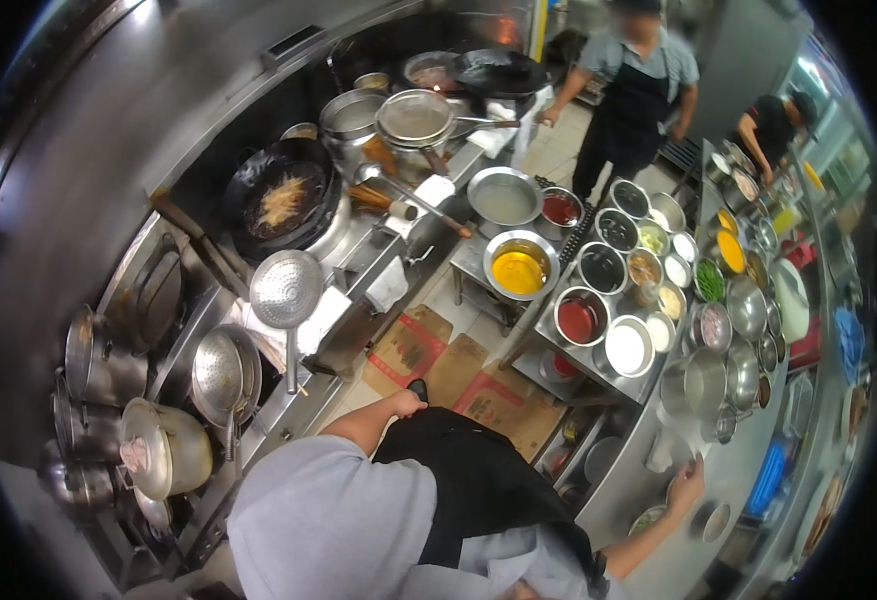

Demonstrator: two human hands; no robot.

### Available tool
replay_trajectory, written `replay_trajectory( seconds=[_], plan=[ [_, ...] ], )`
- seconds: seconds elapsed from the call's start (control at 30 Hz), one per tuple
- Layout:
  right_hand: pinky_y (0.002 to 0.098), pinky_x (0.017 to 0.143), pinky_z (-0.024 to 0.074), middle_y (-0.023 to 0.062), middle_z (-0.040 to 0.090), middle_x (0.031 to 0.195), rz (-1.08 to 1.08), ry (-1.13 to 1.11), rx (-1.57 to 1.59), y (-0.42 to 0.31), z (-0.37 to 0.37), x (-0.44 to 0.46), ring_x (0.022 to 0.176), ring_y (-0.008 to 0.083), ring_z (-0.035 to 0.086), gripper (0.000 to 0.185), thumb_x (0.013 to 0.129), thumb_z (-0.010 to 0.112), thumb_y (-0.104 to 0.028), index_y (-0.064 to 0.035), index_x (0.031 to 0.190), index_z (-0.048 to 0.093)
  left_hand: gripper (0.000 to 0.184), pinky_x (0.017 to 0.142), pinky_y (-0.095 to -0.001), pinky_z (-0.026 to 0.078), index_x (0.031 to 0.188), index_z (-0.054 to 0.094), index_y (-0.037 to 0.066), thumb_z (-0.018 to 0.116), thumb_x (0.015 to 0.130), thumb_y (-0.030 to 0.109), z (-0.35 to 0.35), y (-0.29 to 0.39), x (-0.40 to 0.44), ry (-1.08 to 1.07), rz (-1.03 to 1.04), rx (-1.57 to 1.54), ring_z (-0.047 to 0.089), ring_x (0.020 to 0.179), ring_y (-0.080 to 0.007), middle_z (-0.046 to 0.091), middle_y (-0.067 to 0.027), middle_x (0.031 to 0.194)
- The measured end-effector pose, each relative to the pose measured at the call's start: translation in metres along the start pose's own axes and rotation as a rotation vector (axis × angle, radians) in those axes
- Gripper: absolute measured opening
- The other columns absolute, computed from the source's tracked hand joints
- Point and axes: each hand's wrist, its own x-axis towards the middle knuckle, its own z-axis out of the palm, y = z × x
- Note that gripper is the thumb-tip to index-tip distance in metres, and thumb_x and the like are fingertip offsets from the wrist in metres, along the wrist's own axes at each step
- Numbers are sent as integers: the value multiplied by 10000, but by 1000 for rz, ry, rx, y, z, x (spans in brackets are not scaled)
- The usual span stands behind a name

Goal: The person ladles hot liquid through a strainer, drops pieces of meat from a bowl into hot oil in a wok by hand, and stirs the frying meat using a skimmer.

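My right hand [690, 487] reaches over the steel counter [627, 503] on the right. Its fingertips are pinched together just below a group of steel pots; whatever is between them is too small to make out. A crumpled white cloth [661, 450] lies to its left. Two small bowls are near the wrist: a bowl with pale green contents [649, 519] and a steel bowl [711, 521]. My left hand [408, 403] hangs low beside my black apron [449, 450], away from the stove; its fingers are too hidden to read.
A wok [289, 195] with food frying in dark oil stands on the stove at left. A perforated skimmer [287, 288] rests on the stove edge. Sauce pots [581, 316] crowd the middle table, beside a basin of yellow oil [519, 268]. A co-worker [629, 90] stands beyond; another person [774, 130] bends at far right.
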Motion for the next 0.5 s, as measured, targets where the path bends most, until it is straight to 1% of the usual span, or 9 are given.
replay_trajectory(
  seconds=[0.17,0.2,0.23,0.27,0.3,0.33,0.4,0.43,0.5],
  plan=[
    [307,838,542,128,743,1064,-227,-472,409,-224,89,1,924,152,678,409,951,716,-149,10,1316,629,565,576,-415,550,848,702,-51,563,991,478,-29,-72,43,-23,-15,-57,665,589,-283,680,-165,703],
    [327,765,539,154,740,887,-266,-513,395,-256,113,-6,811,170,691,314,953,722,-256,29,1084,721,565,584,-418,550,841,701,-47,560,993,479,-32,-85,52,-15,-19,-118,668,594,-283,679,-165,693],
    [378,692,521,203,664,701,-303,-586,-14,-287,128,-6,670,262,676,469,967,673,-409,34,821,718,590,606,-419,550,848,704,-43,497,1024,480,-36,-91,52,35,-54,-233,679,611,-285,692,-167,712],
    [449,676,504,253,594,652,-286,-650,-39,-314,144,-12,657,381,657,623,976,596,-524,34,709,672,590,606,-419,550,848,704,-43,497,1024,480,-43,-93,46,-3,-34,-183,679,611,-285,692,-167,712],
    [436,646,491,241,580,626,-275,-668,-41,-315,176,-19,625,358,637,647,999,566,-512,58,713,671,593,615,-410,555,875,706,-39,456,1040,473,-55,-92,38,28,-10,-175,684,618,-282,699,-167,731],
    [472,706,507,266,632,695,-283,-686,-10,-331,187,-27,722,421,676,635,1003,550,-515,49,754,702,600,623,-402,560,902,708,-34,414,1056,466,-68,-92,39,54,25,-162,690,626,-280,705,-168,750],
    [466,892,521,265,698,1078,-341,-719,90,-319,228,-34,1047,431,663,338,979,524,-264,-15,1071,732,616,636,-379,576,899,714,-11,334,1074,441,-77,-116,56,-10,78,-164,703,641,-263,708,-174,760],
    [480,954,513,261,685,1145,-367,-699,93,-317,234,-40,1118,427,642,386,894,523,-164,-75,1222,706,442,636,-385,590,1000,681,-4,379,1073,311,-84,-121,55,-75,47,-342,716,656,-264,711,-177,849],
    [479,970,512,248,692,1162,-429,-783,1,-300,260,-37,1123,419,649,409,879,514,-191,-108,1218,727,266,616,-389,589,1099,620,3,416,1060,169,-93,-103,33,9,-133,-552,728,699,-290,693,-182,985]
  ],
)
